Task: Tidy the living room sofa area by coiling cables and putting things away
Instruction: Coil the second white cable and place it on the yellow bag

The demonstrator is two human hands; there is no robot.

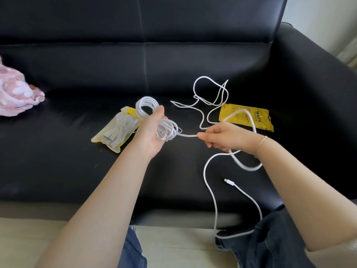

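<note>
Black leather sofa (pixel 77 171): fills the view from 9 to 3 o'clock; a stitched seam runs down the backrest and seat near 12 o'clock. Armrest (pixel 318 74): at 2 o'clock. Pink spotted fleece cloth (pixel 17 91): bunched on the seat at 9 o'clock. Pale wall (pixel 318 12): at 1 o'clock. Light tiled floor (pixel 183 248): at 6 o'clock. Dark denim trouser legs (pixel 270 238): at 5 and 6 o'clock
</note>
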